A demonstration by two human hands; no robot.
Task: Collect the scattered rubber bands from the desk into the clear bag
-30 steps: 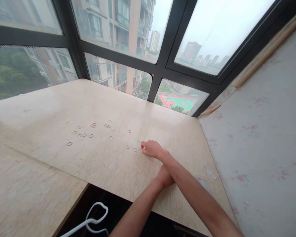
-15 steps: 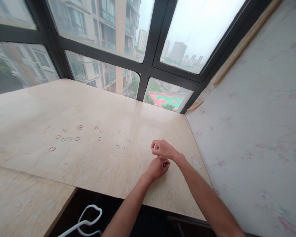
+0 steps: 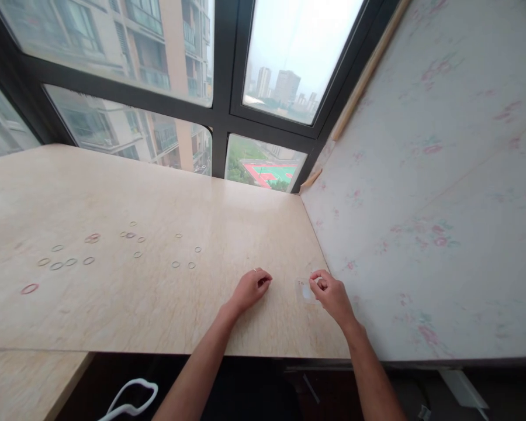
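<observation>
My left hand rests on the beige marble-patterned tabletop with its fingers curled in; a thin pale rubber band shows at its fingertips. To its right, close to the wall, my right hand pinches the edge of a small clear plastic bag that lies flat on the tabletop. Several small loose rubber bands are scattered over the tabletop left of my hands. Among them are a pink one and a red one farther left.
A floral-papered wall runs along the right edge of the tabletop. Dark-framed windows stand behind it. A white hanger lies below the front edge, beside a second lower tabletop at the bottom left.
My right hand has moved from the loose bands to my left hand, then right to the plastic bag. My left hand has shifted slightly. The view has turned to the right.
</observation>
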